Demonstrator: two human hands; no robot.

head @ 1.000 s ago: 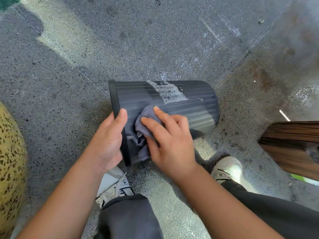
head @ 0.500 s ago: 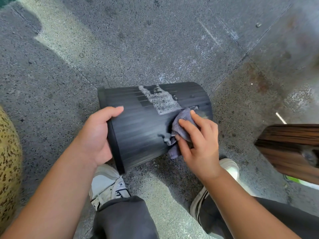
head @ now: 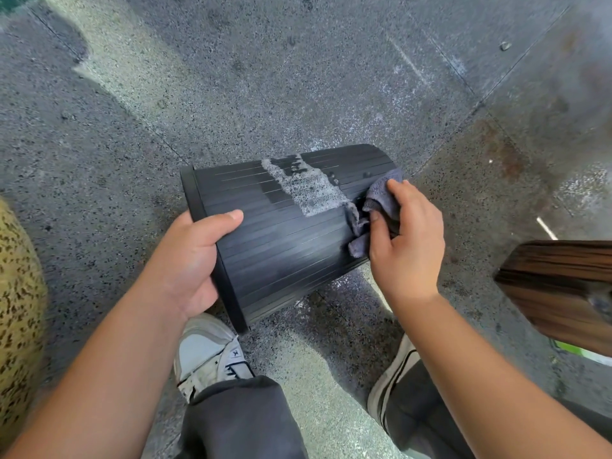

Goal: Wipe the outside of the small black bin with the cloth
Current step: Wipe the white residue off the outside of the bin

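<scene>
The small black ribbed bin (head: 275, 246) lies on its side above the speckled floor, rim toward the left, base toward the right. A patch of grey-white foam (head: 304, 187) sits on its upper side. My left hand (head: 188, 260) grips the rim end, thumb lying across the ribs. My right hand (head: 404, 233) holds a crumpled grey cloth (head: 381, 197) against the bin's base end, fingers curled over it. Part of the cloth is hidden under my fingers.
A dark wooden block or furniture edge (head: 559, 286) juts in at the right. A yellow spotted object (head: 16, 309) fills the left edge. My two white shoes (head: 208, 352) and dark trouser legs stand just below the bin on the grey stone floor (head: 231, 77).
My right hand has slid the cloth along the bin from near the rim to the base end. The bin has tilted, base end rising away from me. My left hand keeps its grip.
</scene>
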